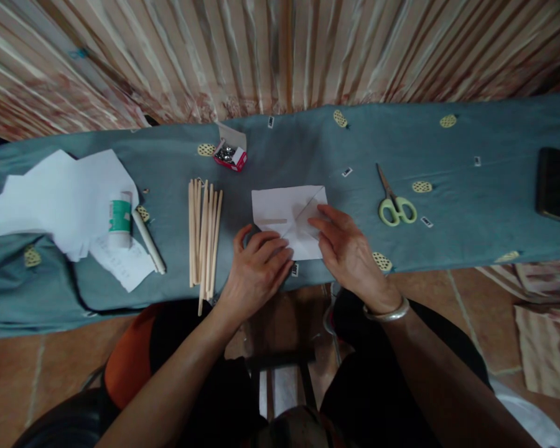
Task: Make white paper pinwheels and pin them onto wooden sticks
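Observation:
A small sheet of white paper (275, 202) lies on the cloth in front of me, its right part folded over into a triangular flap with a diagonal edge. A thin beige strip (271, 221) shows on its left part; I cannot tell if it is a stick piece or a mark. My left hand (259, 264) rests at the paper's lower left edge, fingers loosely bent and apart, tips touching the sheet. On the folded side, my right hand (348, 252) has its fingertips spread on the flap, with the thumb near the right edge. Neither hand visibly grips anything.
Left of the paper lie several wooden sticks (205, 236) and an open red box (232, 155) of small metal pieces. Farther left are white sheets (74, 193), a glue stick (120, 221) and a white pen-like rod (148, 241). Green-handled scissors (394, 205) and a dark phone (557, 185) lie right.

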A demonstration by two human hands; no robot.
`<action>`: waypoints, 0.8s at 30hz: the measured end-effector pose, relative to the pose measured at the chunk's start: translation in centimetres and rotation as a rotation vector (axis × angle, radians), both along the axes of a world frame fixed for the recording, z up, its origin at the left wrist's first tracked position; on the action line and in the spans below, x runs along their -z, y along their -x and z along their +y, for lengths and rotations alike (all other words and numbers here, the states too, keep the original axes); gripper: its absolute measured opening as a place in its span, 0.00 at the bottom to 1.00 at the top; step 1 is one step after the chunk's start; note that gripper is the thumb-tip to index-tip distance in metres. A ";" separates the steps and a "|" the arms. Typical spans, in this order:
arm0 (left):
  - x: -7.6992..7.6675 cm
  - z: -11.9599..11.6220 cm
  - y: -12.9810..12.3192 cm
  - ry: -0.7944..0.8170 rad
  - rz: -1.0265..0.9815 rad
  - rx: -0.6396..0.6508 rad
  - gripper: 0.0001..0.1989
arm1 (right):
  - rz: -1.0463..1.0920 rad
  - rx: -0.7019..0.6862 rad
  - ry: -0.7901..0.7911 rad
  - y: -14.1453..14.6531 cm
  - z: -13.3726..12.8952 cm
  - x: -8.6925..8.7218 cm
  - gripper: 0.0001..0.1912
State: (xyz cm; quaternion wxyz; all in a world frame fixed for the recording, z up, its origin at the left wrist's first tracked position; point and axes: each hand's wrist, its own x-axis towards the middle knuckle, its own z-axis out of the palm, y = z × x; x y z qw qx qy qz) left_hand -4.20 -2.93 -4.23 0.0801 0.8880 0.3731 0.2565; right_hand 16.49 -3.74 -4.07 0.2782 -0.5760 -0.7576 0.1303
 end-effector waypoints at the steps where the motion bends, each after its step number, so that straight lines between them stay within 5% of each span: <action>1: 0.0 0.0 0.0 -0.004 -0.007 0.002 0.08 | 0.002 -0.006 0.003 -0.1 0.0 -0.1 0.19; 14: 0.0 0.0 1.2 0.032 -0.058 -0.002 0.09 | 0.213 -0.123 0.242 -2.6 -0.5 -1.0 0.25; 20: -0.2 -0.1 1.3 0.068 -0.083 0.003 0.11 | 0.367 -0.074 0.293 -2.2 -0.3 -1.2 0.08; 24: -0.2 -0.2 1.3 0.078 -0.081 0.000 0.11 | 0.424 -0.070 0.278 -1.7 0.1 -1.4 0.07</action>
